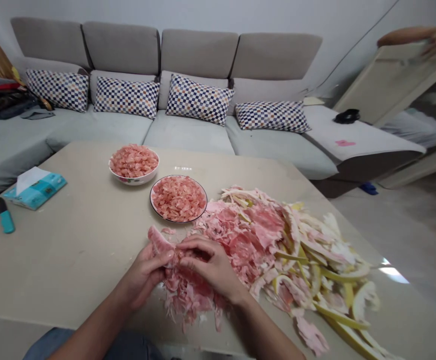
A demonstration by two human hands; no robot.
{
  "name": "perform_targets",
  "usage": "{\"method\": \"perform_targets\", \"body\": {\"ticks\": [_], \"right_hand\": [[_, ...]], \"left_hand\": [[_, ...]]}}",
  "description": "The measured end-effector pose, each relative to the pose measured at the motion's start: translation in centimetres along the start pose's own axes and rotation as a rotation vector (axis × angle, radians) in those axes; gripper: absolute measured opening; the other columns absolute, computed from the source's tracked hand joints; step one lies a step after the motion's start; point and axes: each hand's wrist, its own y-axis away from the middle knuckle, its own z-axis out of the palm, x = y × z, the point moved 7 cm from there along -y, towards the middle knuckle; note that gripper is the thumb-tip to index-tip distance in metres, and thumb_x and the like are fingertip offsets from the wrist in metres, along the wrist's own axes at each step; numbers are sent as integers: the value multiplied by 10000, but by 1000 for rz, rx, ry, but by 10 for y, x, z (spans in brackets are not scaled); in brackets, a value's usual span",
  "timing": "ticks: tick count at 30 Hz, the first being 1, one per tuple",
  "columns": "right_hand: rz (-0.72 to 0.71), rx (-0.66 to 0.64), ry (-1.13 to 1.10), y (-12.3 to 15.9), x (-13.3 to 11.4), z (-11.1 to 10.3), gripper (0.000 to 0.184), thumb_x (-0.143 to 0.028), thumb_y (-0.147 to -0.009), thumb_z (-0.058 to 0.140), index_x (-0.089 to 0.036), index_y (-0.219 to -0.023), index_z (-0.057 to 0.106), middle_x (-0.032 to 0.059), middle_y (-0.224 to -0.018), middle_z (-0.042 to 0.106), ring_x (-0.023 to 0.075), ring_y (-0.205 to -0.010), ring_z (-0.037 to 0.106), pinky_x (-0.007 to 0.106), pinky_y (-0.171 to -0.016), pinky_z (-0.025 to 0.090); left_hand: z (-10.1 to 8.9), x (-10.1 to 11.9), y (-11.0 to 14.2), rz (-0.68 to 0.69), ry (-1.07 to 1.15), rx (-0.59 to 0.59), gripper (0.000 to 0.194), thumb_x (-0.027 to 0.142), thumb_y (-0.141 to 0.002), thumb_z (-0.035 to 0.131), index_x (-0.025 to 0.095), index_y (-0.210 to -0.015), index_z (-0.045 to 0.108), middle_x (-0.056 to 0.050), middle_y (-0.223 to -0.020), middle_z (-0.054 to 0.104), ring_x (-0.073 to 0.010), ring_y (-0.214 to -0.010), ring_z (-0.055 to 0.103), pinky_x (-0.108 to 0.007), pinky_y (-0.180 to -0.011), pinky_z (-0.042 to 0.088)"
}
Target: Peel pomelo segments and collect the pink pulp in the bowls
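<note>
Both of my hands grip one pink pomelo segment (160, 243) just above the table's near edge. My left hand (144, 275) holds it from the left and below. My right hand (210, 265) curls over its right end, fingers bent. Under and around the hands lies a heap of pink membrane scraps (240, 235). Farther off stand a dark-rimmed plate (178, 198) and a white bowl (133, 163), each filled with peeled pink flesh.
Yellow-white peel strips (334, 280) spread across the beige table (78, 245) toward its right edge. A tissue pack (35, 187) and a teal-handled knife (5, 215) lie at the left. A grey sofa (187, 130) with checked cushions stands behind. Another person's arm (413, 35) holds a board at far right.
</note>
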Motion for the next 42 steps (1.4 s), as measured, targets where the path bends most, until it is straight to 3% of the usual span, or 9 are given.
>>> {"method": "perform_targets", "body": {"ticks": [10,17,23,28,36,42], "right_hand": [[4,19,61,2,1,-1,124,-286,-801,716,-239,-912,747,52,-893,716,196,-871,646,325,-780,510],[105,33,25,3,10,3,222,-329,-708,796,-210,-885,735,39,-844,674,142,-676,608,256,-606,490],[100,9,52,-2,8,1,126,-287,-780,717,-194,-853,760,63,-826,716,177,-788,651,297,-717,503],[194,24,12,-2,18,3,142,-298,-754,713,-182,-827,749,41,-751,693,139,-642,622,239,-561,476],[313,-50,-262,1,35,8,224,-382,-745,733,-191,-862,740,30,-805,706,136,-684,645,263,-661,521],[302,-54,-230,2,33,8,246,-371,-750,743,-190,-917,728,27,-835,693,142,-753,643,264,-714,512]], "left_hand": [[-1,1,1,9,0,47,201,240,-767,727,159,-909,608,-6,-740,594,-103,-623,548,-225,-615,480],[-5,3,1,29,-48,128,355,274,-735,759,148,-1028,602,-59,-870,669,-172,-788,625,-282,-717,511],[-10,1,0,41,-94,153,362,287,-723,768,128,-1009,613,-98,-943,697,-199,-825,649,-309,-753,509],[-10,3,-1,60,-95,163,356,285,-696,792,144,-983,635,-72,-895,709,-197,-821,661,-298,-766,505],[-8,4,1,31,-74,164,367,287,-669,808,137,-963,647,-88,-893,717,-206,-795,667,-311,-734,521],[-10,3,1,31,-82,160,348,285,-704,784,140,-979,628,-88,-913,713,-203,-815,664,-315,-759,518]]}}
